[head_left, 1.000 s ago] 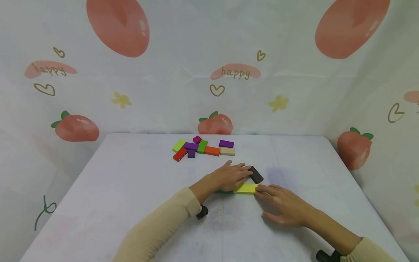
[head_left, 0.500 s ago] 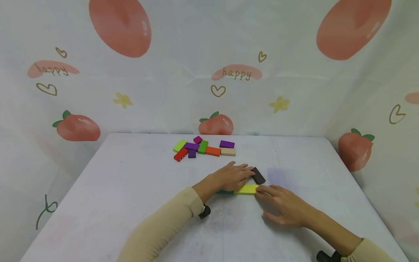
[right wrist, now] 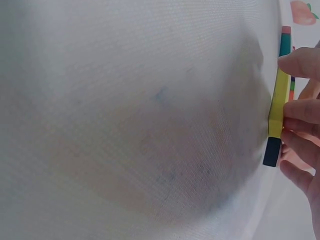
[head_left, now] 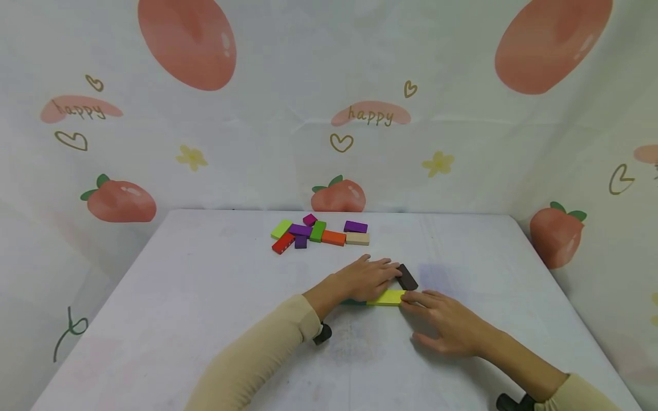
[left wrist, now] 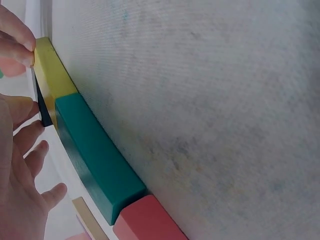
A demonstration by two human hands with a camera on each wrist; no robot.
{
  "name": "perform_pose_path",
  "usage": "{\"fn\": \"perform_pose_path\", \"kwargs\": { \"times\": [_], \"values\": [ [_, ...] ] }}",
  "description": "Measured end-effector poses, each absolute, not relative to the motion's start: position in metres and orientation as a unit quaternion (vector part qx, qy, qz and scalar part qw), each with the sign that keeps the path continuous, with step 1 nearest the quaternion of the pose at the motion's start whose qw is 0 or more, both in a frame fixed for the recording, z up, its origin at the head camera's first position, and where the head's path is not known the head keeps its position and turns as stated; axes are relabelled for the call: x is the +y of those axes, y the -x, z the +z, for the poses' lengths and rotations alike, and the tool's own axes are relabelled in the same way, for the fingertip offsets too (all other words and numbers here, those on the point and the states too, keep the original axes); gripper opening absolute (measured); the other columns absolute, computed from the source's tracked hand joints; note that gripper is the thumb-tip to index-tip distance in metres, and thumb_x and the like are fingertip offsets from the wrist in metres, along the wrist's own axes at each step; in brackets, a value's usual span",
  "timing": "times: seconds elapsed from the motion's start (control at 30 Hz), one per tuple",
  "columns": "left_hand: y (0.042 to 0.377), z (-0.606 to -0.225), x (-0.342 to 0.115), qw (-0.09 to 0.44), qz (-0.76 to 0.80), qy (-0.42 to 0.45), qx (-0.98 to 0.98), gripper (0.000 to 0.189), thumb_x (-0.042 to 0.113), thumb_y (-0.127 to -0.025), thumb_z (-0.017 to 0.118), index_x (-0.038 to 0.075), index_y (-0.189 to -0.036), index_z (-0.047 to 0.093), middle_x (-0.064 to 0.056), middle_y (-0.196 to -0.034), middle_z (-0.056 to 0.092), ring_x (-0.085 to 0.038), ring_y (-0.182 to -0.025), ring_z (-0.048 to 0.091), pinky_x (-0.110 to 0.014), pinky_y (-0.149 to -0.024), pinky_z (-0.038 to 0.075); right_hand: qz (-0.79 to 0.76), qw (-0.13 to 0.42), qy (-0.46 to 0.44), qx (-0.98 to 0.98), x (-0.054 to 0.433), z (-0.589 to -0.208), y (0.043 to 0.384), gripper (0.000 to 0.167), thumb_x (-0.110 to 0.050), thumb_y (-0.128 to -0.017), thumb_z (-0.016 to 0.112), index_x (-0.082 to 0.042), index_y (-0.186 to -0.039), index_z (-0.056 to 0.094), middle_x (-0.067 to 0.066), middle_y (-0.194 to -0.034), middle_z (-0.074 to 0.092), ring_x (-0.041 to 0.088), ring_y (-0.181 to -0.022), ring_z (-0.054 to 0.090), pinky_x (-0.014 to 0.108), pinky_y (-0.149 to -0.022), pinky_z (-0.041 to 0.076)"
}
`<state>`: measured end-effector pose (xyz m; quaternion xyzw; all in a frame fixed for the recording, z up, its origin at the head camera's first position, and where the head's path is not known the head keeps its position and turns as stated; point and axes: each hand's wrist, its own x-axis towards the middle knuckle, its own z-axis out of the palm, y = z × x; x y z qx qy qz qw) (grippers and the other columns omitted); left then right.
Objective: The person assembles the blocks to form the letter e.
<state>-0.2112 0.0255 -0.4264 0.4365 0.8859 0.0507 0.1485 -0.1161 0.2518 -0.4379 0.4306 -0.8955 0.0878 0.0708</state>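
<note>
My left hand reaches over a row of blocks, fingers mostly extended, its fingertips touching the near-left part of a dark brown block that lies slantwise behind the row. My right hand has its fingertips against the right end of the yellow block, fingers loosely extended. End to end with the yellow block is a teal block, followed by a pinkish-red block, both plain in the left wrist view. From the head view, my left hand and forearm hide most of that row's left part.
At the back of the white table lies a loose group: a red block, a lime block, a green block, an orange block, a beige block and several purple ones. A printed curtain stands behind.
The dark brown block has slid slightly to the right, along with my left fingertips. My right hand and the yellow block stay where they were.
</note>
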Motion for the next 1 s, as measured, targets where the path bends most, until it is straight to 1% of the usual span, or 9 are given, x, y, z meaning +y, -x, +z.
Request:
{"fn": "perform_pose_path", "kwargs": {
  "times": [0.23, 0.47, 0.7, 0.87, 1.0],
  "values": [
    [0.213, -0.428, 0.026, 0.138, 0.045, -0.441, 0.885, 0.044, 0.028, -0.108, 0.036, 0.026, -0.151, 0.043, 0.007, -0.16, 0.034, -0.012, -0.149, 0.025, -0.048, -0.12, 0.021, 0.089, 0.075, -0.432, -0.894, 0.251, -0.438, 0.116, 0.056, -0.032, -0.08, 0.078, -0.002, -0.126, 0.066, 0.01, -0.133, 0.059, 0.026, -0.116, 0.061, 0.05, -0.095, 0.051],
    [0.213, -0.428, 0.027, 0.141, 0.049, -0.439, 0.886, 0.044, 0.028, -0.108, 0.036, 0.026, -0.151, 0.043, 0.007, -0.159, 0.035, -0.012, -0.149, 0.025, -0.048, -0.12, 0.021, 0.088, 0.072, -0.427, -0.897, 0.251, -0.439, 0.116, 0.056, -0.032, -0.08, 0.078, -0.003, -0.127, 0.066, 0.01, -0.134, 0.059, 0.027, -0.116, 0.061, 0.049, -0.095, 0.052],
    [0.213, -0.426, 0.027, 0.136, 0.038, -0.439, 0.887, 0.044, 0.03, -0.108, 0.038, 0.028, -0.152, 0.042, 0.008, -0.16, 0.033, -0.013, -0.149, 0.023, -0.048, -0.119, 0.023, 0.088, 0.074, -0.429, -0.896, 0.251, -0.437, 0.116, 0.056, -0.031, -0.08, 0.078, -0.003, -0.126, 0.066, 0.01, -0.133, 0.06, 0.027, -0.115, 0.061, 0.049, -0.093, 0.053],
    [0.218, -0.427, 0.022, 0.101, 0.018, -0.43, 0.897, 0.045, 0.032, -0.108, 0.037, 0.029, -0.154, 0.039, 0.008, -0.16, 0.032, -0.014, -0.149, 0.025, -0.048, -0.118, 0.026, 0.085, 0.077, -0.431, -0.895, 0.252, -0.437, 0.116, 0.056, -0.032, -0.08, 0.079, -0.003, -0.126, 0.067, 0.009, -0.133, 0.059, 0.027, -0.115, 0.061, 0.047, -0.092, 0.053],
    [0.226, -0.43, 0.014, 0.058, 0.014, -0.375, 0.925, 0.047, 0.032, -0.107, 0.039, 0.025, -0.154, 0.039, 0.004, -0.161, 0.033, -0.016, -0.149, 0.026, -0.051, -0.118, 0.024, 0.085, 0.069, -0.428, -0.897, 0.251, -0.437, 0.116, 0.055, -0.032, -0.081, 0.078, -0.003, -0.126, 0.067, 0.009, -0.134, 0.059, 0.027, -0.116, 0.061, 0.047, -0.092, 0.054]
  ]
}}
